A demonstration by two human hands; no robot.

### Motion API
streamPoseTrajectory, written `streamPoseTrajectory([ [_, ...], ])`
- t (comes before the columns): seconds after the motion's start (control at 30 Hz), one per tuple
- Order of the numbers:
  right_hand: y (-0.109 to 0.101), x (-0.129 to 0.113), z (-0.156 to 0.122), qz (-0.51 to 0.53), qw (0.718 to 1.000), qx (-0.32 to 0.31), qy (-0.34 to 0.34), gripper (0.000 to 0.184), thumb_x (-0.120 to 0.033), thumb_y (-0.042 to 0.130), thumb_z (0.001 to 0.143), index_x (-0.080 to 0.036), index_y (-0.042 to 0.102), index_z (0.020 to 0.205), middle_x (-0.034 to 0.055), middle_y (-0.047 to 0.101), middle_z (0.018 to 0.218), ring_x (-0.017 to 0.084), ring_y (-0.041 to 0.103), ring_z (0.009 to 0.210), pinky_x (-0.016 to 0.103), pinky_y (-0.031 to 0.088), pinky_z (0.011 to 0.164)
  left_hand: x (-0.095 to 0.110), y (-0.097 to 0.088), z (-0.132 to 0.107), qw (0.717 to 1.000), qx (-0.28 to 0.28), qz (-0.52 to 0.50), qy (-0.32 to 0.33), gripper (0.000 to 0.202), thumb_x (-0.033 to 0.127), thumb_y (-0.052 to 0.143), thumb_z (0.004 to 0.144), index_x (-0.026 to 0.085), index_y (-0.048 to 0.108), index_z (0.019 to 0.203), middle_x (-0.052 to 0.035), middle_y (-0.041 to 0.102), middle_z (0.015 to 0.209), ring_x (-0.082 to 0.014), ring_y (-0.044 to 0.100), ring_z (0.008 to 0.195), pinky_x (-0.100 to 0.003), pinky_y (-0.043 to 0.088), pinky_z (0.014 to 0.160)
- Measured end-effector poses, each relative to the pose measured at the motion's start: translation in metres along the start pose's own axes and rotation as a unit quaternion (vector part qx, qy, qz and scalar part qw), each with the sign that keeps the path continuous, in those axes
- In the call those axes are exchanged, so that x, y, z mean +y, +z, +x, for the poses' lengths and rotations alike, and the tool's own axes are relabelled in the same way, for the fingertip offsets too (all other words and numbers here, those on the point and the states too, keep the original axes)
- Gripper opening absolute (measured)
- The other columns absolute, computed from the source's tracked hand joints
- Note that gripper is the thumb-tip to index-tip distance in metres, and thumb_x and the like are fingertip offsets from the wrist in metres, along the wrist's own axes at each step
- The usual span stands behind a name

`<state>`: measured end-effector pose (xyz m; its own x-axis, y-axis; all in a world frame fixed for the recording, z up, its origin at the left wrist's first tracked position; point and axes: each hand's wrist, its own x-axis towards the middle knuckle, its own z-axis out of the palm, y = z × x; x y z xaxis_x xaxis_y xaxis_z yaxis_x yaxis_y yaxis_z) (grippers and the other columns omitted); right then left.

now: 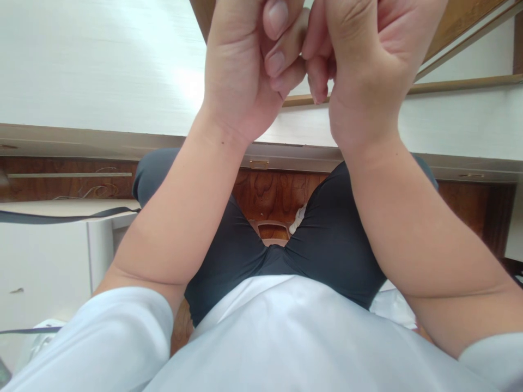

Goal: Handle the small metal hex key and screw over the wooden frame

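Note:
My left hand (241, 65) and my right hand (359, 65) are raised close to the camera at the top of the view, above the edge of a white table (102, 71). Both have their fingers curled in, and the fingertips of the two hands meet and press together in the middle. Nothing I can make out shows between the fingers. Both forearms are bare and run down to short white sleeves. Below them are my legs in dark trousers (327, 245) and my white shirt (286, 337); I am seated.
The white table's front edge (81, 139) runs across the view just above my knees. A white cabinet (49, 256) with a dark strap stands at the left. Wooden flooring (278, 193) shows between my legs, and wooden trim (461, 22) crosses the top right.

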<state>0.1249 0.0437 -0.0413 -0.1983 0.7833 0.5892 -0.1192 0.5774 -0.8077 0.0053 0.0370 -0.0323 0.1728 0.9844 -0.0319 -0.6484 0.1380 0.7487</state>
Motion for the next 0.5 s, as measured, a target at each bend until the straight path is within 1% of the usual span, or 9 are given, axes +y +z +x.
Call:
streamPoseTrajectory([
  [0.03,0.001,-0.0002,0.0005,0.006,1.0,0.002,0.004,0.052,-0.041,0.056,0.1,-0.015,0.052,0.054,-0.0072,0.056,0.055,-0.002,0.055,0.053,0.013,0.035,0.052,0.0011,0.0004,-0.0008,1.0,0.017,0.003,-0.01,0.062,0.047,-0.008,0.105,0.017,0.025,0.061,0.0016,0.014,0.067,0.0066,0.039,0.041,-0.008,0.026,0.054],
  [0.1,0.0031,-0.0011,0.0012,0.032,0.999,0.017,0.002,0.055,-0.041,0.053,0.1,-0.015,0.052,0.051,-0.0074,0.054,0.053,-0.003,0.054,0.051,0.013,0.031,0.05,0.0018,0.0012,-0.002,0.999,0.048,-0.014,-0.022,0.06,0.049,0.001,0.106,0.016,0.028,0.063,0.0026,0.019,0.067,0.0073,0.046,0.044,-0.007,0.03,0.056],
  [0.17,0.0047,-0.002,0.0015,0.061,0.998,0.02,0.002,0.054,-0.04,0.054,0.099,-0.014,0.054,0.051,-0.0087,0.054,0.052,-0.005,0.053,0.048,0.011,0.028,0.049,0.0009,0.0019,-0.0026,0.998,0.057,-0.028,-0.026,0.06,0.05,0.003,0.106,0.016,0.029,0.064,0.003,0.02,0.065,0.0069,0.044,0.042,-0.008,0.031,0.055],
  [0.23,0.0053,-0.0024,0.0015,0.068,0.998,0.001,0.011,0.053,-0.04,0.054,0.098,-0.014,0.057,0.052,-0.0099,0.057,0.051,-0.006,0.053,0.048,0.009,0.029,0.048,-0.0005,0.0023,-0.0027,0.998,0.044,-0.028,-0.019,0.062,0.052,-0.004,0.105,0.017,0.026,0.062,0.0024,0.018,0.062,0.0056,0.037,0.038,-0.009,0.028,0.05],
  [0.3,0.0052,-0.0023,0.0016,0.047,0.999,-0.011,0.017,0.055,-0.043,0.052,0.099,-0.013,0.057,0.052,-0.0098,0.058,0.051,-0.006,0.053,0.048,0.008,0.03,0.049,-0.0012,0.0024,-0.0026,0.999,0.024,-0.031,-0.004,0.062,0.05,-0.008,0.105,0.019,0.022,0.061,0.0017,0.015,0.062,0.0042,0.032,0.037,-0.012,0.023,0.046],
  [0.4,0.0048,-0.0026,0.0023,0.029,0.999,0.024,0.007,0.058,-0.047,0.05,0.096,-0.013,0.049,0.049,-0.0092,0.055,0.051,-0.006,0.052,0.048,0.009,0.028,0.048,0.0,0.0021,-0.0026,0.999,0.003,-0.039,0.007,0.059,0.044,-0.005,0.107,0.02,0.02,0.059,0.001,0.016,0.065,0.004,0.032,0.039,-0.015,0.019,0.046],
  [0.5,0.0055,-0.0044,0.0031,0.03,0.999,0.015,0.018,0.057,-0.048,0.051,0.095,-0.014,0.048,0.049,-0.01,0.052,0.048,-0.007,0.05,0.046,0.009,0.028,0.048,0.0016,0.002,-0.0031,1.0,0.002,-0.02,0.005,0.06,0.044,-0.008,0.106,0.02,0.02,0.059,0.0007,0.015,0.064,0.0036,0.03,0.038,-0.016,0.019,0.046],
])
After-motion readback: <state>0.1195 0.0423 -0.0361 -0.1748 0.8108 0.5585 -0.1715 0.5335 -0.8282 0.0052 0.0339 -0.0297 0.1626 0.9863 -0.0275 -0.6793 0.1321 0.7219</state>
